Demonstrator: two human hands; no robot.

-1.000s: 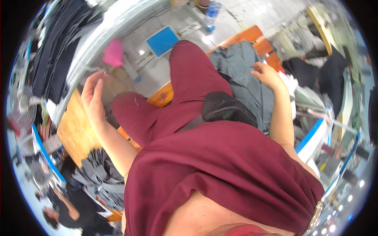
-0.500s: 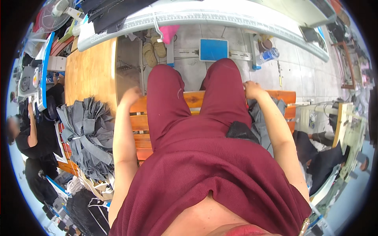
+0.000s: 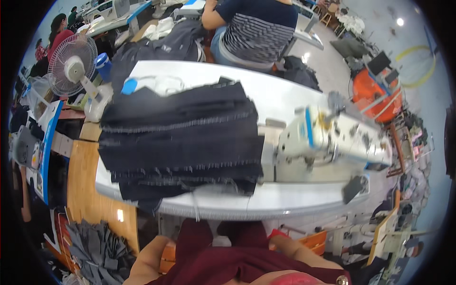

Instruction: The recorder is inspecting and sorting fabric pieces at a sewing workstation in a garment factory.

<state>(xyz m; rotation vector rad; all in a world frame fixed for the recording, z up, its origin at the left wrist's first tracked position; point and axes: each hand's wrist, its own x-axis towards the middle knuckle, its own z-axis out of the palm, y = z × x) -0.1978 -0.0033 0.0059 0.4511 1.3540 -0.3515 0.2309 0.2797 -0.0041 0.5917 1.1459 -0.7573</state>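
Observation:
Both hands are low beside my thighs, at the wooden bench. My left hand is by the bench's left side. Its fingers are blurred and turned away. On the other side, my right hand is beside a small patch of red, its fingers not showing clearly. In front of me, a stack of dark cut fabric pieces with frayed edges lies on the white sewing table. A white sewing machine stands right of the stack. Neither hand touches the fabric or the machine.
A fan stands at the left, near a wooden side table. Below it is a bundle of grey fabric strips. Beyond the table sits a person in a striped top. An orange tub is at the far right.
My view has tilted up from my lap to the tabletop, bringing the fabric stack and sewing machine into sight. Both hands remain low by the bench.

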